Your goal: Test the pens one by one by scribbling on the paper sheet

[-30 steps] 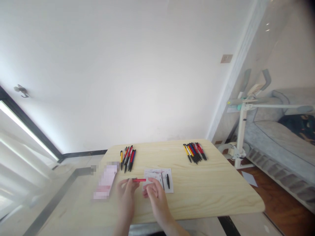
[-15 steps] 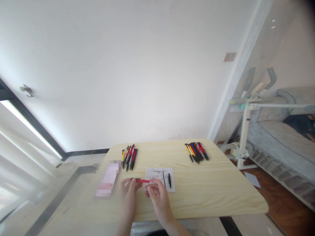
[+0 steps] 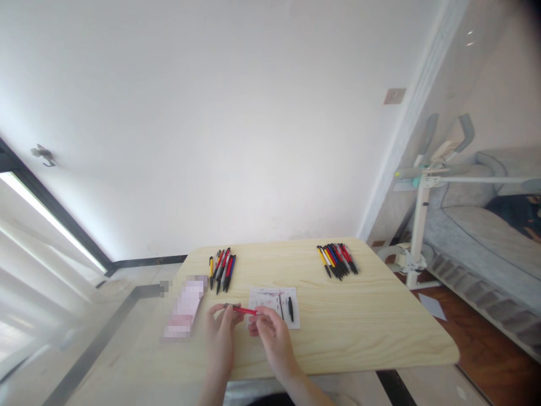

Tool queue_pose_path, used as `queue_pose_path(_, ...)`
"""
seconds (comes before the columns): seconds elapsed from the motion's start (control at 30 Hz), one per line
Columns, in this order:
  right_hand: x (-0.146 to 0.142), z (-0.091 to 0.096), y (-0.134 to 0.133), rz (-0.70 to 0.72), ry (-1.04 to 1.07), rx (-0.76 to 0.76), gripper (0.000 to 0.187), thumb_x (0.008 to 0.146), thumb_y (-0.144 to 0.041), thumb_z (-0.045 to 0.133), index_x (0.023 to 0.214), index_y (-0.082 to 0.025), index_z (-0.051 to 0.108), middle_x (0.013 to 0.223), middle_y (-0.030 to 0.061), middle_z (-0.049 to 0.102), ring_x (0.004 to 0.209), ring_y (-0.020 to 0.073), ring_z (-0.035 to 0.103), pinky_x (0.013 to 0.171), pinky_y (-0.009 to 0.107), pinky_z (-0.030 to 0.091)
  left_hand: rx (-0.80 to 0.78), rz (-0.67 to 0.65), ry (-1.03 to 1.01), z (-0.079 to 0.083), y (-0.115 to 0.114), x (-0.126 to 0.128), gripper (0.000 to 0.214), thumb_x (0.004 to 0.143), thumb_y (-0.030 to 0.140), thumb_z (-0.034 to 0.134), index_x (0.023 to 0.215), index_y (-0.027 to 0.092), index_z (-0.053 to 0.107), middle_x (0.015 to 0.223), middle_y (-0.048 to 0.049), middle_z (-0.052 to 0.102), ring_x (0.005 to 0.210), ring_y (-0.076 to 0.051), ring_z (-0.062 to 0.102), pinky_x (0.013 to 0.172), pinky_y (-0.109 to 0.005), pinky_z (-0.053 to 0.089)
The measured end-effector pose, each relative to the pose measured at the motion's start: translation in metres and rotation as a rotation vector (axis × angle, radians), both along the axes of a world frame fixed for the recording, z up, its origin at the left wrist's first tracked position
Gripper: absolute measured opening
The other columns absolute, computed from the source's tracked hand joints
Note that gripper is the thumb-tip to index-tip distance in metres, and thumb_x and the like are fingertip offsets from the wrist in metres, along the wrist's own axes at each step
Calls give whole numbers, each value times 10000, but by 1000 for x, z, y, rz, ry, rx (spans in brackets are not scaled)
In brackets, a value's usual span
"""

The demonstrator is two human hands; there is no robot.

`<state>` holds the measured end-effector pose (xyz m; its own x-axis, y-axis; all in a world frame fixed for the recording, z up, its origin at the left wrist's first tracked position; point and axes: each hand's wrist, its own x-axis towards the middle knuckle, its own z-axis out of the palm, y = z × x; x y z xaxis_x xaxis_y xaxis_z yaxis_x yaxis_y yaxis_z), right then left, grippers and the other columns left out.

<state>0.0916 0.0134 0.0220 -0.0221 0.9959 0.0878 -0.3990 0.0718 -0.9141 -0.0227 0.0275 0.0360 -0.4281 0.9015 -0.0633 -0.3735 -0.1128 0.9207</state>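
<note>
A red pen barrel (image 3: 245, 310) lies level between my two hands, above the near part of the table. My left hand (image 3: 222, 327) is closed on its darker left end. The fingers of my right hand (image 3: 270, 330) pinch its right end. Just beyond my right hand is a white paper (image 3: 266, 294) with scribbled marks, partly hidden by the fingers. On that paper rest a black pen grip piece (image 3: 291, 309) and a thin dark refill-like stick (image 3: 282, 307).
Several pens (image 3: 223, 270) in mixed colours lie at the table's back left, and another row of pens (image 3: 337, 261) at the back right. A blurred-out pink item (image 3: 186, 307) is at the left edge. The light wooden table (image 3: 359, 321) stands against a white wall.
Both hands keep their hold on the red pen barrel. Its right end seems tilted very slightly downward now; the view has shifted a little.
</note>
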Motion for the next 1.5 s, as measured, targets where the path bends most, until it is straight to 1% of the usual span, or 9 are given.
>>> queue_pose_path(0.2, 1, 2, 1, 44, 11, -52, 310, 763, -379, 619, 953, -138, 578, 843, 103, 676, 771, 230, 641, 718, 387, 508, -2, 4, 11, -2, 0, -1, 313, 709, 329, 654, 913, 203, 452, 815, -46, 698, 689, -179, 667, 680, -337, 520)
queue_pose_path(0.37, -1, 8, 1, 50, -4, -94, 292, 722, -384, 655, 873, -140, 600, 793, 92, 679, 727, 223, 641, 673, 363, 514, -11, 4, 5, 0, -1, -1, 302, 717, 329, 646, 926, 202, 468, 833, -51, 695, 705, -180, 665, 693, -343, 521)
queue_pose_path(0.53, -4, 6, 2, 41, -36, -99, 258, 705, -352, 676, 839, -142, 608, 756, 83, 682, 693, 211, 637, 649, 342, 516, -4, -5, -10, 4, -2, 1, 310, 709, 313, 656, 937, 202, 477, 832, -52, 693, 721, -189, 664, 687, -342, 525)
queue_pose_path(0.77, -6, 2, 1, 27, -67, -71, 230, 721, -344, 654, 825, -143, 613, 740, 73, 674, 659, 195, 627, 613, 316, 513, 5, -91, -41, 6, -3, -1, 388, 695, 294, 666, 1033, 200, 502, 902, -64, 687, 804, -203, 658, 739, -345, 514)
queue_pose_path(0.9, -7, 2, 1, 33, -84, -71, 207, 727, -331, 640, 814, -147, 605, 741, 70, 669, 651, 189, 623, 605, 308, 511, -1, -109, -66, 6, -4, -1, 462, 676, 304, 678, 1086, 193, 496, 912, -78, 692, 818, -222, 659, 762, -365, 506)
queue_pose_path(1.07, -7, 4, 2, 22, -120, -79, 164, 738, -299, 619, 807, -155, 585, 728, 64, 662, 629, 184, 622, 573, 292, 502, -17, -162, -65, 7, -4, -1, 523, 703, 316, 656, 1178, 199, 472, 963, -95, 686, 868, -228, 649, 778, -351, 496)
queue_pose_path(1.23, -8, 3, 2, 27, -145, -56, 141, 748, -283, 600, 804, -154, 585, 733, 63, 660, 616, 176, 618, 561, 283, 498, -11, -171, -6, 7, -5, 0, 532, 720, 319, 643, 1204, 202, 453, 929, -85, 690, 845, -220, 654, 771, -345, 495)
queue_pose_path(1.4, -8, 2, 2, 28, -168, -37, 159, 753, -296, 599, 807, -147, 594, 732, 66, 662, 595, 165, 608, 542, 270, 487, -34, -163, 40, 7, -4, 0, 540, 688, 339, 669, 1168, 202, 462, 940, -97, 686, 813, -224, 657, 720, -335, 502)
queue_pose_path(1.5, -8, 2, 2, 24, -192, -24, 186, 756, -321, 601, 816, -145, 603, 745, 72, 666, 600, 167, 608, 541, 272, 489, -36, -157, 59, 6, -3, -1, 540, 667, 332, 688, 1144, 216, 463, 915, -79, 691, 762, -200, 658, 696, -320, 500)
